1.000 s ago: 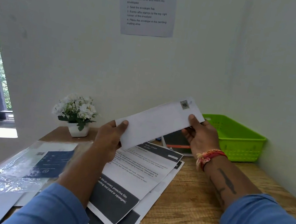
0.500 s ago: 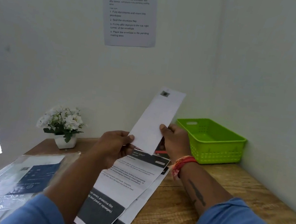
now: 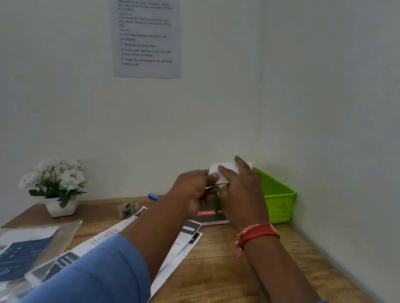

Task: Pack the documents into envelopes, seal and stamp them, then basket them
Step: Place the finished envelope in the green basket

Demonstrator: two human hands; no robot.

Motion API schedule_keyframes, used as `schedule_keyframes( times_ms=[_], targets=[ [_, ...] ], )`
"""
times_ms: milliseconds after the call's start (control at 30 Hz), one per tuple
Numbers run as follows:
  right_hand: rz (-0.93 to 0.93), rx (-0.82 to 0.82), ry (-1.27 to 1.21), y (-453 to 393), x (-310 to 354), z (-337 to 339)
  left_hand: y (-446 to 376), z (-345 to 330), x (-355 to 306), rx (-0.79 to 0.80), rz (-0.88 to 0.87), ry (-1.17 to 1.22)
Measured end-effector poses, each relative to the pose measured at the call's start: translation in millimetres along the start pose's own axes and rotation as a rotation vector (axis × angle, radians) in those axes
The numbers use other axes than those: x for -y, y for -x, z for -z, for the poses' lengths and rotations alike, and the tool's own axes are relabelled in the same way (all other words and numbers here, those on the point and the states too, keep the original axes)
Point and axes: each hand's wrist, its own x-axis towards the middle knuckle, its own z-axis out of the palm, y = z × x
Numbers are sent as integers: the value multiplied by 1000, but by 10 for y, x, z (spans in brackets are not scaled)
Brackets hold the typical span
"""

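We've swung the white paper envelope [image 3: 227, 169] from mid-frame toward the green plastic basket [image 3: 280, 199]; left hand [image 3: 191, 193] and right hand [image 3: 242, 191] both pinch it — basketing looks close.

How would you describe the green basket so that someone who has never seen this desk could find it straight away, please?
Start at the wooden desk and follow it to the far right corner, where the two white walls meet. The green basket sits there, just beyond the hands holding a white envelope. It is the only bright lime-green thing here, an open plastic tub with perforated sides.
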Motion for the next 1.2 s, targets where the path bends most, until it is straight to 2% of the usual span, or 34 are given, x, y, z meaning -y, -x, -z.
schedule_keyframes(
  times_ms=[67,200,300,367,533,600,700,767,833,900,967,1067,1133,1200],
  targets=[
    [-9,-192,-28,-38,-219,56,-18,-169,38,37,-8,-58],
    [-227,-134,-184,-76,-463,151,-50,-313,162,-3,-79,-235],
    [-349,-146,-102,-93,-473,206,-49,-278,268,-44,-125,-287],
    [-348,-174,-23,-97,-501,175,-33,-243,306,-57,-161,-326],
    [-450,105,65,-49,-617,26,-51,-142,366,-157,-254,-568],
    [-440,166,75,-61,-636,2,-26,-82,387,-189,-293,-731],
    [-394,184,96,-76,-587,16,83,-8,420,-130,-350,-913],
    [-301,76,77,-72,-514,22,123,75,432,-105,-390,-1032],
    [-129,-90,43,-42,-373,20,162,186,397,-110,-402,-1140],
    [61,-146,-21,23,-164,-46,192,342,343,-126,-401,-1263],
    [172,-7,-109,134,80,-179,263,574,304,-170,-346,-1405],
    [88,361,-212,305,369,-401,330,1050,352,-327,-207,-1596],
    [95,458,-57,348,460,-556,370,1354,422,-380,-94,-1635],
    [88,560,138,377,512,-661,417,1550,488,-322,13,-1617]
  ],
)
